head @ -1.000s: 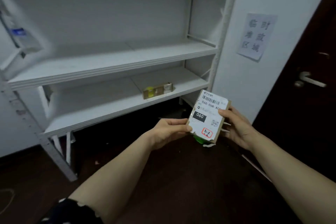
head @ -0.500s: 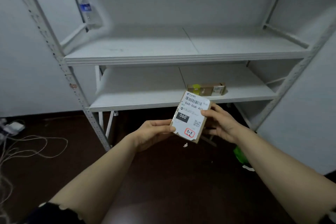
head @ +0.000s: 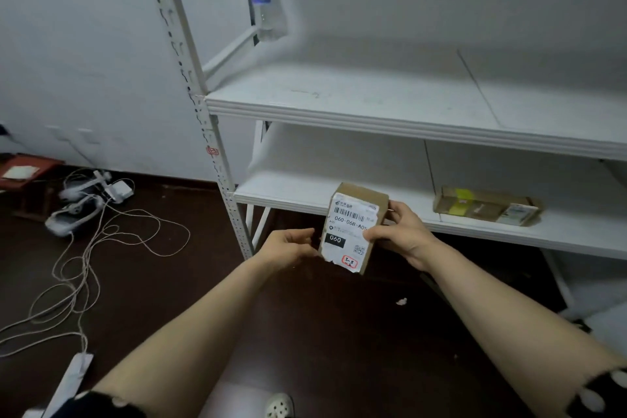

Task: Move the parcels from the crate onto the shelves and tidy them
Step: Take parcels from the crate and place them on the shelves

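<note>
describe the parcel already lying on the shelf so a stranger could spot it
Find the white rack and look at its lower shelf, right part. The flat brown parcel lies there alone, marked by a yellow patch, unlike the held parcel.

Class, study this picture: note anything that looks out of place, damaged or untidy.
A water bottle sits at the rack's side brace, where parcels belong. The held parcel's label is torn along its bottom edge. Cables lie tangled on the floor.

Matt brown cardboard parcel (head: 354, 220) with smooth white paper label, white painted metal shelf (head: 373, 112) with matt boards, clear glossy plastic bottle (head: 266, 7), dark smooth floor (head: 305, 332)
</note>
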### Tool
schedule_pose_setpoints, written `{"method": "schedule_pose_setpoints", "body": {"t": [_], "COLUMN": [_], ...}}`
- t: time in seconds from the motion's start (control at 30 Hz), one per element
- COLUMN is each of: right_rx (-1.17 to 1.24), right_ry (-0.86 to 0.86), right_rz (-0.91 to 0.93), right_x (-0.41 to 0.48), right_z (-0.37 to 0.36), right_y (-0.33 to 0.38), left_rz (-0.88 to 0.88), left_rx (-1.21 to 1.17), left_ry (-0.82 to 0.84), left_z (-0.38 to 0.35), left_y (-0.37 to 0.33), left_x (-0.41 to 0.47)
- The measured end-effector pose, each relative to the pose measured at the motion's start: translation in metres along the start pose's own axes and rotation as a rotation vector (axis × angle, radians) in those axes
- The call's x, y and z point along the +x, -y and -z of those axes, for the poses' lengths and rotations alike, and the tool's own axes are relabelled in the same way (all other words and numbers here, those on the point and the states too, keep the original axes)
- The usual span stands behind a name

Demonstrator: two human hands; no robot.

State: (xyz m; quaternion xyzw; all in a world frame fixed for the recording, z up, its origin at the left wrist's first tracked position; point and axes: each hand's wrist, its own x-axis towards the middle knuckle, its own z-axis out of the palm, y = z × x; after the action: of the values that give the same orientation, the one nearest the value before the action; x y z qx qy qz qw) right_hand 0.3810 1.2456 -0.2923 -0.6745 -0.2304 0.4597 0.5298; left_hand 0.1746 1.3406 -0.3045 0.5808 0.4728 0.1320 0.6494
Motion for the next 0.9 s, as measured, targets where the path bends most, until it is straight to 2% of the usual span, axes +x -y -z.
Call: {"method": "schedule_pose_setpoints", "body": {"t": [0.2, 0.37, 0.5, 0.7, 0.9], "right_rx": [-0.16, -0.186, -0.277, -0.39, -0.515], "right_ry": [-0.022, -0.008, 0.012, 0.109, 0.1], "right_rz": [0.017, 0.013, -0.017, 0.006, 0.047], "right_x": [0.08, 0.15, 0.209, 0.303, 0.362], "right_z": [-0.047, -0.086, -0.105, -0.125, -0.138], "right_y": [-0.001, -0.003, -0.006, -0.016, -0.049], "left_rz": [-0.068, -0.131, -0.1, -0.073, -0.009], "left_rx": [0.024, 0.012, -0.006, 0.156, 0.191], "left_ry": [0.006, 0.079, 0.033, -0.077, -0.13], "left_z": [0.038, 0.063, 0.078, 0.094, 0.094], "left_y": [-0.022, -0.031, -0.027, -0.008, 0.016], "left_x": [0.071, 0.135, 0.193, 0.279, 0.328]}}
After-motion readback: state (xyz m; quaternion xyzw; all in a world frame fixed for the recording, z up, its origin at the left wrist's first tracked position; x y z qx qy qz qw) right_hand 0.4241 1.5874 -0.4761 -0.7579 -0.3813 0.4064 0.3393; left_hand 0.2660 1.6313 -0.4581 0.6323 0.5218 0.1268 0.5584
